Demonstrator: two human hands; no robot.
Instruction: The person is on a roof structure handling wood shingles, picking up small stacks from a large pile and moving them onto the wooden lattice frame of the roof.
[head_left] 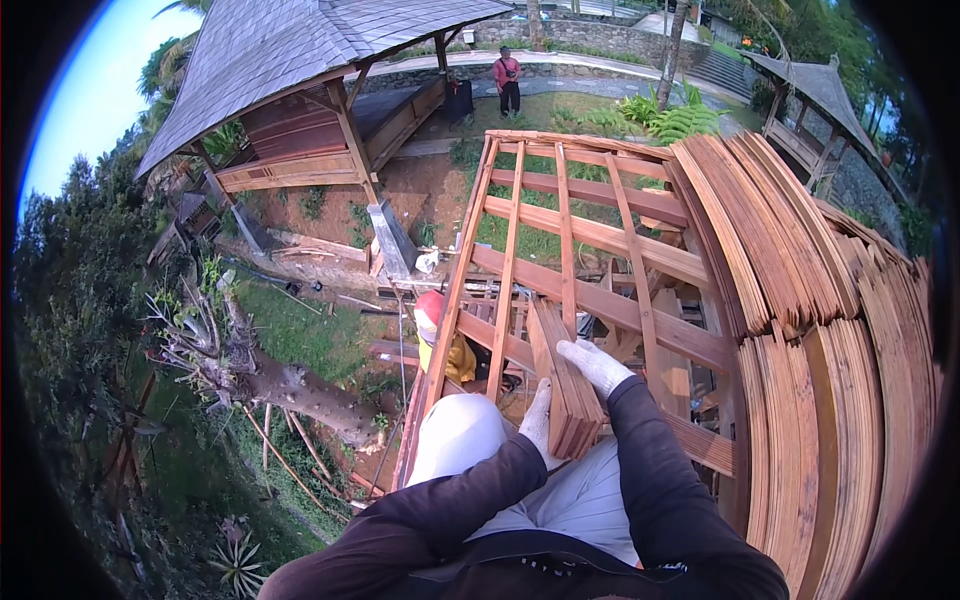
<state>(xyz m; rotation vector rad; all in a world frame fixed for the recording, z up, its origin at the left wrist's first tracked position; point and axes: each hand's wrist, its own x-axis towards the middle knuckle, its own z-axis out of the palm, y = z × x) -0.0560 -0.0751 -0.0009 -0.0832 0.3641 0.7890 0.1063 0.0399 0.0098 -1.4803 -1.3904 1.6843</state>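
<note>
A stack of thin wooden shingles (560,385) stands tilted in front of me, between my two hands. My left hand (540,420), in a pale work glove, is closed on its left side near the lower end. My right hand (596,367), gloved the same way, grips it from the right, higher up. Beneath the stack runs an open roof frame of wooden rafters and battens (630,312). My left knee (455,440), in light trousers, is bent beside the stack.
Large piles of shingles (800,440) cover the frame at my right. Below left, a person in a red helmet (430,308) and yellow top is beside the frame. Another person (507,80) stands on the far ground. A shingled pavilion (300,60) and a cut tree trunk (310,400) lie left.
</note>
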